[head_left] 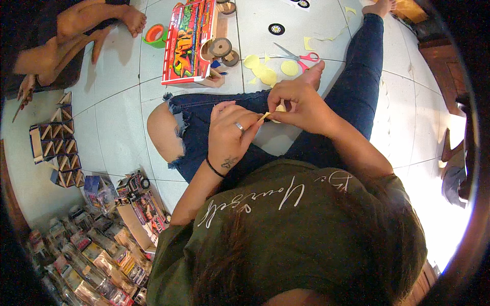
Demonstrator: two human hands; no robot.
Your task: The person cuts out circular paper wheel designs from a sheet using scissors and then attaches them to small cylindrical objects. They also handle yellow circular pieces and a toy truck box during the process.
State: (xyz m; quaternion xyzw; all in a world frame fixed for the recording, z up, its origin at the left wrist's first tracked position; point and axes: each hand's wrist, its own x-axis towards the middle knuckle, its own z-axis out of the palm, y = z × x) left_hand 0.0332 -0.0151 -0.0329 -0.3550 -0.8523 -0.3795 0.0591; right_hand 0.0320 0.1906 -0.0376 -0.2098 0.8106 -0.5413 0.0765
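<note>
Both my hands meet above my lap, over my bent legs. A small pale yellow piece of paper (265, 117) is pinched in the fingertips of my left hand (230, 126), which wears a ring. My right hand (305, 106) is closed beside it, thumb and finger pressed on the same pale paper; part of the paper is hidden by the fingers. Past my hands, several yellow paper circles (289, 68) and scraps lie on the tiles. Scissors with pink handles (308, 57) rest near my foot.
A colourful toy truck body (190, 43) stands ahead, with brown wheels (221, 47) beside it. Green and orange tape rolls (155, 35) and a black wheel disc (276, 29) lie farther off. Another person's foot (133, 21) is at upper left. Packaged toys (97, 255) crowd the lower left.
</note>
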